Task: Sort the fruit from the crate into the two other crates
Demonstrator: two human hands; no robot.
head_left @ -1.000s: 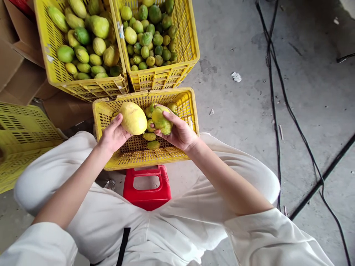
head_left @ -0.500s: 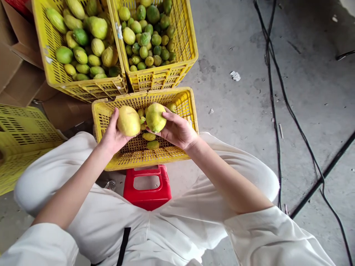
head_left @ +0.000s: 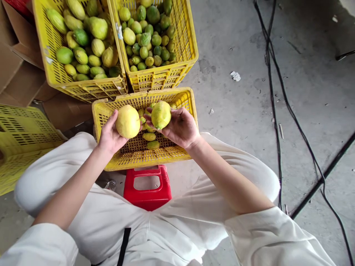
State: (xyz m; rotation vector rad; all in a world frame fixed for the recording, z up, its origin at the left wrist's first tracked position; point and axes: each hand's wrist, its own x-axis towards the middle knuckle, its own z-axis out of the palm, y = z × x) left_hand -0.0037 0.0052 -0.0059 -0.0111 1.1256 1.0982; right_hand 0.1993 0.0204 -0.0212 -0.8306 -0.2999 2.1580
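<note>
Seemingly mid-inspection, the person's curled left hand [head_left: 111,133] clasps a round, pale-yellow fruit [head_left: 128,121] over a yellow slotted-plastic crate [head_left: 130,161]. Alongside, the palm-up right hand [head_left: 181,127], only loosely curled, holds a smaller, green-tinged yellow fruit [head_left: 161,115] over the crate; moving that calls for a firmer grip.

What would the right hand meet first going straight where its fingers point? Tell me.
Probably the larger yellow fruit in the left hand, or that hand's fingertips; the right hand points that way, but depth is unclear.
</note>
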